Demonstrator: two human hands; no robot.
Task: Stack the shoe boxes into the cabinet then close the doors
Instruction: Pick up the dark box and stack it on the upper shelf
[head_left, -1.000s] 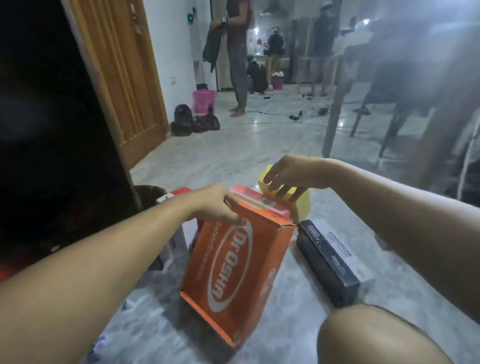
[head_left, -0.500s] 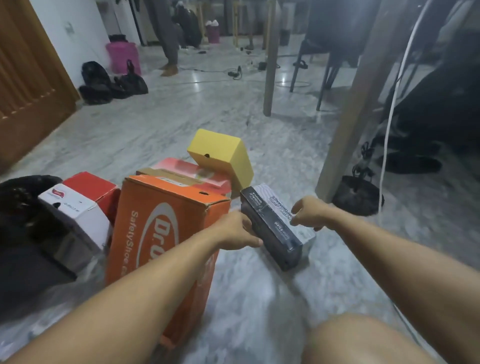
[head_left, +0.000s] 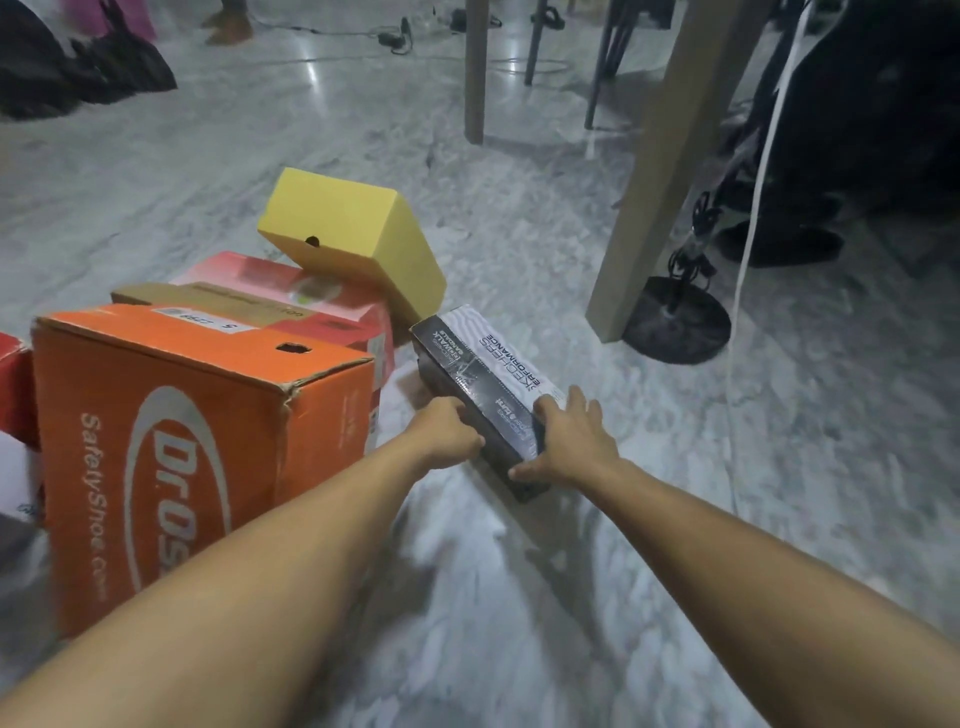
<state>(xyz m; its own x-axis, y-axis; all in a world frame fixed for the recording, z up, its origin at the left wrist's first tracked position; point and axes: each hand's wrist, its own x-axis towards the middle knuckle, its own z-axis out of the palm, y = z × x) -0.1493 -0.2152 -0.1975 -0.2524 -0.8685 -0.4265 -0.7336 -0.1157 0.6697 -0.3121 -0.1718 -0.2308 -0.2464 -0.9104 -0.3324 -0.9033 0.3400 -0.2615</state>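
Note:
A black shoe box with a grey lid lies on the marble floor. My left hand grips its near left side, and my right hand holds its near right corner, thumb on the end face. A big orange shoe box stands upright to the left. Behind it lie a red shoe box and a brown one, with a yellow shoe box tilted against them. The cabinet is out of view.
A wooden table leg stands right of the boxes, with a round black stand base beside it. Another leg and chair legs are farther back. Black bags sit at the far left. A red and white box shows at the left edge.
Both hands left the orange box and took hold of the black box. My view swung right and down, away from the cabinet door.

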